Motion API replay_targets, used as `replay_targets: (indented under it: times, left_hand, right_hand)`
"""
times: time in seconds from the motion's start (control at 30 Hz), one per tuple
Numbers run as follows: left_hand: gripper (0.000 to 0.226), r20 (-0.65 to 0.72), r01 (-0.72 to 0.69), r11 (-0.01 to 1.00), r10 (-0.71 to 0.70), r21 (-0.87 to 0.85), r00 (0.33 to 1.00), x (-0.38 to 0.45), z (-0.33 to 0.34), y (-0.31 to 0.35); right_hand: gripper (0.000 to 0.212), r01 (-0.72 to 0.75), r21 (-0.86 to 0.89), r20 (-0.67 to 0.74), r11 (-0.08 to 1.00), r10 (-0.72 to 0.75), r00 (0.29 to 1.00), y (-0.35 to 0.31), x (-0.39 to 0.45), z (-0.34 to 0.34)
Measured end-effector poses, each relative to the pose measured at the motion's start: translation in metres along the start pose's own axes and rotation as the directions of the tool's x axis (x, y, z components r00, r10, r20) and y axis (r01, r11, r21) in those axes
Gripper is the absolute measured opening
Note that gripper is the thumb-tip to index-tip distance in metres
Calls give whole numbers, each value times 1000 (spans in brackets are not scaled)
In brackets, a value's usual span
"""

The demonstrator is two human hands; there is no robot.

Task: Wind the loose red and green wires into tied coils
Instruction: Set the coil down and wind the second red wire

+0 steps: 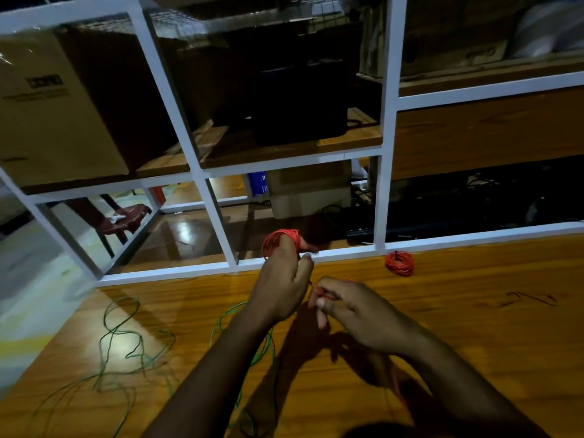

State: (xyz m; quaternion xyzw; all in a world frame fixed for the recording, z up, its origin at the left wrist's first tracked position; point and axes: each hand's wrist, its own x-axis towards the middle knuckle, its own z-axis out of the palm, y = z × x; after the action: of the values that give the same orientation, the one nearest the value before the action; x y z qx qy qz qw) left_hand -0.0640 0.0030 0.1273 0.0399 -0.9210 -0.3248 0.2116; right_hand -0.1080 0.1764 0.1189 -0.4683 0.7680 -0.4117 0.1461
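At a dimly lit wooden table (442, 311), you were winding red wire by hand. Your left hand (281, 286) was raised at the far edge of the table, its fingers hooped by a coil of red wire (279, 238) wound round them, so the hand gripped the coil. Your right hand (350, 311) hovered just beside it, lower and nearer to you, with thumb and forefinger pinching the loose end of the red wire (319, 290); a short taut stretch ran from that pinch up toward the left hand. How tightly the other right fingers were curled could not be told.

A finished red coil (399, 263), bound at its middle by a dark tie, lay flat on the table to the right of your hands, close to the white frame (316, 257) that edged the table's far side. The green wire (126, 343) lay loose and unwound on the left part of the table, its loops sprawling from the near left corner to beneath your left forearm, where a few strands crossed under the arm.

Behind the white frame stood shelving with a cardboard box (53, 115) at upper left and a dark case (300, 105) in the middle bay. Faint red scribbled marks (531, 300) showed on the tabletop at far right. A brown stool (126, 216) stood on the glossy floor past the frame at left.
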Motion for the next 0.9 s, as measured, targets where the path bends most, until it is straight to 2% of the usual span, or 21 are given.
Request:
replay_targets:
  times: [0.07,0.13,0.2,0.27,0.33,0.4,0.47,0.5,0.57,0.63,0.7,0.77,0.83,0.9]
  left_hand:
    - [22,-10,-75,975,79,209,997,-1,0,-10]
    - [19,29,-123,944,120,305,992,-2,-2,-10]
    - [29,79,-156,921,136,356,988,-1,-3,-6]
    - [42,113,-151,924,119,350,987,2,-5,-1]
    - [49,165,-107,969,71,224,984,3,-8,5]
    - [51,303,33,997,-8,-75,953,2,-12,7]
    - [45,426,189,927,-36,-325,904,-2,-16,5]
    - [39,441,231,890,-38,-393,897,-4,-19,4]
    - [31,428,286,834,-67,-472,901,-5,-21,1]
    - [33,398,338,747,-107,-573,911,-5,-21,0]
    - [38,379,384,584,-139,-715,915,-4,-21,-3]
    - [36,374,407,419,-163,-811,913,-4,-22,-7]
    - [34,368,416,350,-199,-839,908,-3,-23,-15]
    - [31,359,427,325,-250,-844,899,-3,-27,-25]
  right_hand:
    - [16,3,7,-77,1000,-2,997,3,0,-2]
    - [16,-29,36,-152,999,34,988,6,0,-2]
    - [14,-27,-32,-263,999,18,965,9,4,-8]
    - [13,-5,-197,-369,980,-69,927,13,8,-16]
    - [16,-16,-320,-438,947,-133,889,16,11,-21]
    - [18,-50,-412,-467,910,-163,869,19,11,-25]
    - [14,-99,-461,-453,882,-138,880,26,10,-29]
    - [12,-135,-448,-446,884,-90,891,29,10,-30]
    - [17,-195,-359,-417,913,30,909,35,8,-27]
    - [19,-199,-177,-310,964,137,941,31,5,-20]
    - [24,-153,186,-131,971,179,975,17,2,-17]
    - [30,-126,478,-21,869,155,988,2,-2,-19]
    - [28,-65,562,-45,825,109,993,-7,-6,-24]
    - [25,32,601,-108,798,42,993,-15,-10,-28]
